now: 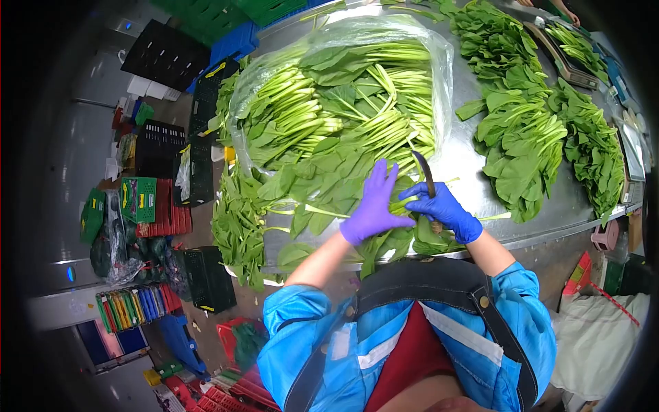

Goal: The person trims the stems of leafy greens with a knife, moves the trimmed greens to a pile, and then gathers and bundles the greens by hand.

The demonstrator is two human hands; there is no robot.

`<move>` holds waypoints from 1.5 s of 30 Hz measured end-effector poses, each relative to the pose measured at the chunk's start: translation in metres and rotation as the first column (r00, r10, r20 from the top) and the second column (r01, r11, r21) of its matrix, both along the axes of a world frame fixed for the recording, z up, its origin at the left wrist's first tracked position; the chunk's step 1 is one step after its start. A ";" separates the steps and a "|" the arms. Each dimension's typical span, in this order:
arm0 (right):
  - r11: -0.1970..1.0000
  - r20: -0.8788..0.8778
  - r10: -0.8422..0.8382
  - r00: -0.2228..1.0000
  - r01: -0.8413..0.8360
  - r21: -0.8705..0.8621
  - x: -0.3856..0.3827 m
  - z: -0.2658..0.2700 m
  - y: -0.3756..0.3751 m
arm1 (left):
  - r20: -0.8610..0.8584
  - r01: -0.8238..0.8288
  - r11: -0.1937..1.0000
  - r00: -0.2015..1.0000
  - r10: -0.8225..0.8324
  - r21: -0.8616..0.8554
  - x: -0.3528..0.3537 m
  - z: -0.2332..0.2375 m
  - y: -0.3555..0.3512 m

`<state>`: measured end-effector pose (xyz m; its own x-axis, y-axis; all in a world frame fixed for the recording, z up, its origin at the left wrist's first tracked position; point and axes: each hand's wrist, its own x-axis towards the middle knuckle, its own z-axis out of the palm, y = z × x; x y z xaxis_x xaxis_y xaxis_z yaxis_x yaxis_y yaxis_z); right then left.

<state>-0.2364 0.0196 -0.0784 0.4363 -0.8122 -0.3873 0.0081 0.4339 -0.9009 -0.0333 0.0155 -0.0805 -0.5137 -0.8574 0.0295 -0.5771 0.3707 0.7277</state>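
Rumpled jacket (295, 347) shines; right grip (445, 209) holds a slim curved knife (423, 167).

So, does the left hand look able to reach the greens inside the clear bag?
Probably yes: the left hand is spread open, and the clear bag lies open just beyond it, its greens exposed on top.

Greens (398, 127) in a bag (443, 86) on the table (468, 161), left of other bunches (518, 137)
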 end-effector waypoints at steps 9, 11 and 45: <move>0.928 -0.390 0.023 0.921 -0.165 -0.335 -0.032 -0.045 -0.033 | -0.258 0.166 0.684 0.966 0.034 0.710 0.048 -0.007 -0.021; 0.923 -0.394 -0.178 0.902 0.015 -0.383 -0.028 -0.040 -0.057 | -0.228 0.042 0.712 0.959 0.167 0.701 0.049 -0.012 -0.034; 0.975 0.087 -0.193 0.977 0.200 -0.091 0.011 0.030 -0.055 | -0.203 -0.025 0.990 0.978 0.053 0.139 0.010 0.029 -0.039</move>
